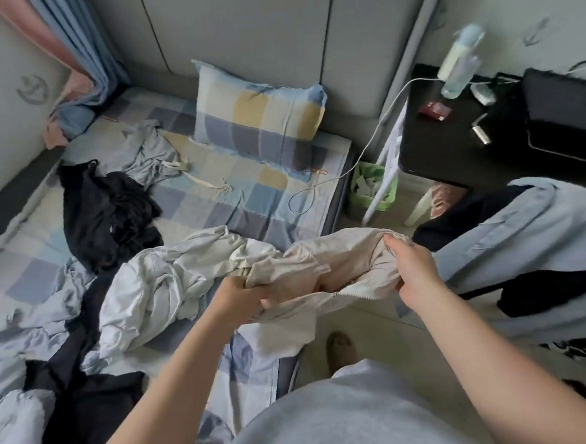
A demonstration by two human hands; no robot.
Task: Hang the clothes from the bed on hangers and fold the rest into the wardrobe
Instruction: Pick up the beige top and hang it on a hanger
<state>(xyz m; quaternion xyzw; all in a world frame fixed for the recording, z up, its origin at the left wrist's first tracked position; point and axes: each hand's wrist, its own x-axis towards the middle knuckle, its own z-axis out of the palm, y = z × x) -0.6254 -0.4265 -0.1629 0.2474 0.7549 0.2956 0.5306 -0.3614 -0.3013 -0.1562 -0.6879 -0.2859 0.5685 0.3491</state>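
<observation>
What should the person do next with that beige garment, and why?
Probably lift it clear and draw the hands apart to shake it open. The left hand and right hand both grip the garment, but it hangs bunched and creased between them, with one end drooping onto the bed. No hanger is in view, so opening it out seems the sensible first step.

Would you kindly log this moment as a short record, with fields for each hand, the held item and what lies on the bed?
Held item: beige garment with a zip, stretched between both hands over the edge of the bed
Left: left hand grips its left end
Right: right hand grips its right end
On bed: black clothes, white garment, checked pillow
</observation>
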